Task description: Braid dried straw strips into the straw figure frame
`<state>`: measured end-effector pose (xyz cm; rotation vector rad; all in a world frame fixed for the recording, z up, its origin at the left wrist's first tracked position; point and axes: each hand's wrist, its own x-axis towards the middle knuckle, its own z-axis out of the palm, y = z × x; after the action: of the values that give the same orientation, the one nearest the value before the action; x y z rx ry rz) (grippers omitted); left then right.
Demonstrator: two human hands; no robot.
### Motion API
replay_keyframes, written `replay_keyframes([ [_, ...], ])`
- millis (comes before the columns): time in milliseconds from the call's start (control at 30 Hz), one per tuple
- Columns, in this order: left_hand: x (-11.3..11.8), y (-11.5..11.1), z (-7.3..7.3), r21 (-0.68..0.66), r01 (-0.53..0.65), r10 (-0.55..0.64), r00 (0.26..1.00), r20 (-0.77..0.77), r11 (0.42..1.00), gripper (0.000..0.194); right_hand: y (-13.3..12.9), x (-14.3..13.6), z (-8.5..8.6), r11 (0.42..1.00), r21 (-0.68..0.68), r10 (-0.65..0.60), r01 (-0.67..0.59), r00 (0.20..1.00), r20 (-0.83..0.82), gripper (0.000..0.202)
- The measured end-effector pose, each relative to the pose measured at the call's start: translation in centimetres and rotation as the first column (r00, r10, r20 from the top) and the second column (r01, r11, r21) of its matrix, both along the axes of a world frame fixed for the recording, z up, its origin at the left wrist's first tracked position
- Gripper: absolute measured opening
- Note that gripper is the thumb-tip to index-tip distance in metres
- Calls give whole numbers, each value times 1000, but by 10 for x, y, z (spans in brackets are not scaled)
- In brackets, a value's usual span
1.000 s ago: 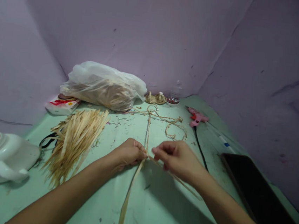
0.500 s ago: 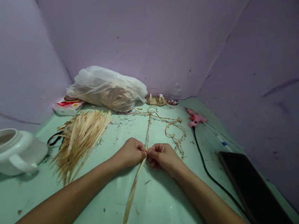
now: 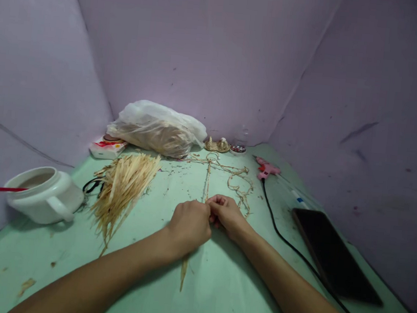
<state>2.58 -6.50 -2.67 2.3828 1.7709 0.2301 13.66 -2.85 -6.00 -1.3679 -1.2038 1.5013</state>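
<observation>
Straw twine (image 3: pixel 206 181) ran beyond the clenched fingers of the left hand (image 3: pixel 190 223) and right hand (image 3: pixel 227 213), both pinching it.

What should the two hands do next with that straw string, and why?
Probably twist the loose straw strip once more into the cord. Both the left hand and right hand pinch the twisted cord where it ends, and an untwisted flat piece hangs out below the left hand, toward the person. More strips lie in the straw pile nearby.
</observation>
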Motion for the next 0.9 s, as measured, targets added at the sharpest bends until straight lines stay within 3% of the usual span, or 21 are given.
replay_keyframes([
  [67, 1, -2, 0, -6, 44, -44, 999, -1, 999, 25, 0, 0, -2, 1000, 22, -11, 11, 1000, -2, 3],
  [133, -3, 6, 3, -64, 54, -48, 995, 91, 996, 21, 1, 0, -3, 1000, 29, -4, 5, 999, -33, 5],
  [200, -12, 20, 6, -166, -18, 65, 956, 285, 986, 20, 2, 2, -2, 1000, 18, 20, -19, 997, -77, 8],
  [233, -16, 27, 7, -238, -74, 169, 897, 408, 969, 19, 2, 3, -2, 999, 12, 33, -32, 995, -96, 9],
  [300, -21, 39, 8, -465, -106, 405, 681, 610, 879, 20, 2, 4, -1, 998, 8, 59, -59, 992, -108, 12],
  [367, -21, 45, 5, -654, 53, 557, 476, 681, 755, 20, 2, 4, 0, 998, 8, 66, -66, 992, -109, 13],
  [433, -18, 47, 0, -719, 235, 610, 398, 685, 654, 11, 2, 4, 0, 998, 16, 60, -58, 993, -102, 11],
  [500, -16, 46, -5, -729, 295, 602, 418, 680, 618, 10, 2, 4, -1, 998, 42, 60, -56, 995, -81, 9],
  [733, -16, 49, -10, -664, 91, 498, 588, 638, 742, 12, 6, 10, -6, 961, 179, 177, -210, 967, 185, 5],
  [833, -15, 49, -11, -646, 65, 477, 619, 624, 761, 12, 5, 15, -5, 901, 325, 133, -288, 896, 423, 6],
  [900, -13, 49, -14, -617, 50, 465, 610, 642, 785, 12, 2, 17, -1, 840, 411, 46, -355, 800, 598, 10],
])
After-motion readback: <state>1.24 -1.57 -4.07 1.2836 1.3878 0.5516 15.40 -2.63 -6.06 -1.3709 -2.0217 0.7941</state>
